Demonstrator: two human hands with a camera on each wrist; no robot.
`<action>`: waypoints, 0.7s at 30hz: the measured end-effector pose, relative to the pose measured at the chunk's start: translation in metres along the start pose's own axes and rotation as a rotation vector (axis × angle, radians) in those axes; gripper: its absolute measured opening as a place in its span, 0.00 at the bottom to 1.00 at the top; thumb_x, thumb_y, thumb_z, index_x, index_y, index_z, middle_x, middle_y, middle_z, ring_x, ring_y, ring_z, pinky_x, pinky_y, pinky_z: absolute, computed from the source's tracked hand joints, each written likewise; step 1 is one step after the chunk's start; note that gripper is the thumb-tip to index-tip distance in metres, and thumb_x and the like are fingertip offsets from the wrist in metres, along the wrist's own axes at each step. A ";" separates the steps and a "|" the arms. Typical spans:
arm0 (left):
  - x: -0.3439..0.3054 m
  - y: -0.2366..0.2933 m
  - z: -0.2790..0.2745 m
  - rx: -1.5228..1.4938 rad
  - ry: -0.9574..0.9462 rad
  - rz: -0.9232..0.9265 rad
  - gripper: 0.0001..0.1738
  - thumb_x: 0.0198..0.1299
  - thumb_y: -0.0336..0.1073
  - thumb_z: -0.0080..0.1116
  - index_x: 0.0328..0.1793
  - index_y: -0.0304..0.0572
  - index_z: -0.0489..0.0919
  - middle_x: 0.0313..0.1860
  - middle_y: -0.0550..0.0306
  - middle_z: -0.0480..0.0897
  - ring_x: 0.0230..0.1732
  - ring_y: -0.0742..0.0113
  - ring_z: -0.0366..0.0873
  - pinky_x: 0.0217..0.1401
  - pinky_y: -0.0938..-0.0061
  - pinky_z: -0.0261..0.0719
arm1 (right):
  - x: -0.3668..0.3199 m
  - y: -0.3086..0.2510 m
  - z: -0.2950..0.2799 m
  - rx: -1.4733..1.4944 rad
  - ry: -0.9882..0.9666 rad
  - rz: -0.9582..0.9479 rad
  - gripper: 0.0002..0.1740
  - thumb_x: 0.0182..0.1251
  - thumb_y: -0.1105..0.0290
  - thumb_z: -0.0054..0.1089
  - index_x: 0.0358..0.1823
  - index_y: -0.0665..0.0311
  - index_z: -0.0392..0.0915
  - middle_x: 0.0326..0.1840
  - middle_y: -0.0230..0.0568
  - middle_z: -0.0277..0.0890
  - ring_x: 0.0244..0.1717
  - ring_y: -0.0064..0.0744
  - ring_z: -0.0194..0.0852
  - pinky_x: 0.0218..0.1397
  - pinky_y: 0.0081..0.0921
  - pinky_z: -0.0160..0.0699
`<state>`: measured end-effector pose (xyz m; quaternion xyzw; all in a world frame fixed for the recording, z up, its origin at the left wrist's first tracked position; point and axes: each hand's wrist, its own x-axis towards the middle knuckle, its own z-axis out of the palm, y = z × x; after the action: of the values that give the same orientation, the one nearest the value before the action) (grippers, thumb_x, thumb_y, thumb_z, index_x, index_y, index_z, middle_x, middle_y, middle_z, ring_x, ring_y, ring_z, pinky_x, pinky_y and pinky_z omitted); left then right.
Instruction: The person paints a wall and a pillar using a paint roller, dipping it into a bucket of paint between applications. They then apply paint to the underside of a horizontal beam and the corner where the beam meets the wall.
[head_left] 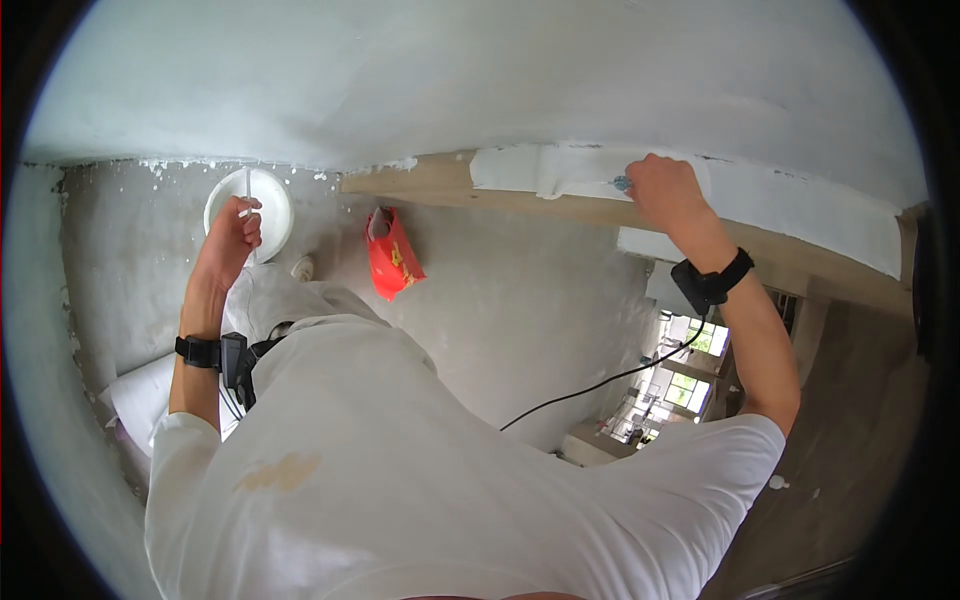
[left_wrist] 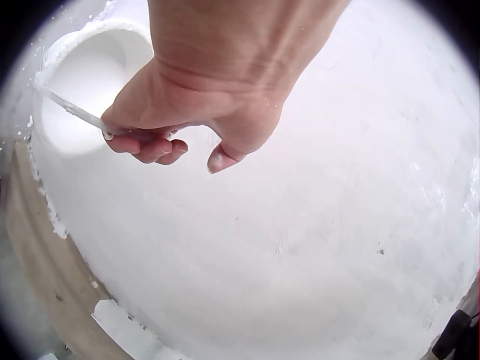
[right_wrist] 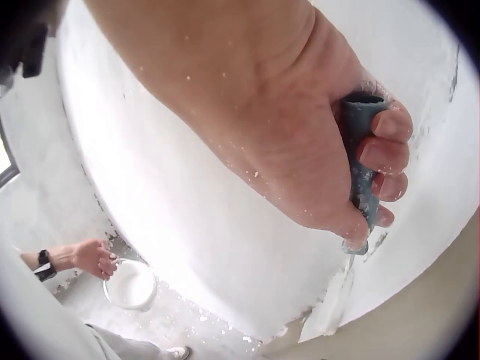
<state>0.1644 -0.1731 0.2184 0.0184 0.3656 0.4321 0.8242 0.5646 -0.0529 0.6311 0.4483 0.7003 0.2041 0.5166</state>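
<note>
My left hand (head_left: 235, 232) holds the white bucket (head_left: 285, 215) by its thin bail handle (left_wrist: 71, 107), with fingers curled round it. White paste fills the lower part of the bucket in the left wrist view. My right hand (head_left: 665, 190) grips the blue-green handle (right_wrist: 360, 154) of a putty knife, its fingers wrapped about it. White paste coats the knife's blade (right_wrist: 341, 292), which lies along the edge of a beam. A white coat (head_left: 505, 168) covers much of that beam face, while bare brown surface (head_left: 410, 177) shows at its left end.
A red bag (head_left: 392, 260) stands on the grey floor (head_left: 520, 300), right of the bucket. The pale wall (head_left: 430, 80) rises above the beam. A black cable (head_left: 600, 385) runs from the right wrist strap. White sacks (head_left: 145, 390) lie at lower left.
</note>
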 end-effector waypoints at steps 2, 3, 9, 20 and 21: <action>-0.001 0.000 0.003 0.002 0.000 0.009 0.12 0.64 0.44 0.53 0.44 0.44 0.72 0.24 0.70 0.60 0.26 0.77 0.55 0.32 0.79 0.56 | 0.009 0.000 0.005 0.012 -0.008 -0.021 0.05 0.58 0.69 0.65 0.35 0.58 0.86 0.38 0.42 0.85 0.43 0.43 0.86 0.41 0.37 0.82; -0.002 0.001 0.004 0.002 0.001 0.013 0.12 0.64 0.44 0.52 0.44 0.44 0.72 0.24 0.70 0.59 0.26 0.77 0.55 0.33 0.79 0.56 | 0.017 -0.003 0.008 0.018 -0.013 -0.052 0.05 0.59 0.69 0.63 0.35 0.58 0.85 0.39 0.43 0.85 0.43 0.43 0.86 0.41 0.37 0.82; -0.001 -0.005 0.006 -0.007 0.024 0.040 0.11 0.65 0.43 0.51 0.43 0.45 0.72 0.23 0.70 0.58 0.26 0.77 0.54 0.33 0.79 0.56 | 0.100 -0.064 0.064 0.089 -0.046 -0.148 0.09 0.62 0.70 0.56 0.35 0.60 0.86 0.38 0.43 0.85 0.43 0.43 0.86 0.42 0.39 0.82; -0.007 -0.009 0.016 -0.062 0.140 0.081 0.10 0.66 0.42 0.50 0.44 0.45 0.73 0.24 0.71 0.58 0.26 0.79 0.54 0.32 0.80 0.56 | 0.219 -0.140 0.128 0.187 -0.032 -0.278 0.09 0.61 0.71 0.57 0.36 0.63 0.85 0.39 0.48 0.85 0.42 0.47 0.86 0.44 0.40 0.84; -0.008 -0.010 0.016 -0.077 0.144 0.090 0.09 0.65 0.41 0.50 0.44 0.45 0.73 0.25 0.71 0.58 0.26 0.79 0.54 0.32 0.81 0.56 | 0.228 -0.146 0.134 0.187 -0.011 -0.289 0.09 0.61 0.72 0.56 0.36 0.63 0.85 0.38 0.47 0.85 0.42 0.47 0.86 0.43 0.41 0.84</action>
<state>0.1787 -0.1804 0.2313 -0.0279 0.4056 0.4828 0.7756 0.6110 0.0394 0.3469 0.3901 0.7705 0.0590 0.5006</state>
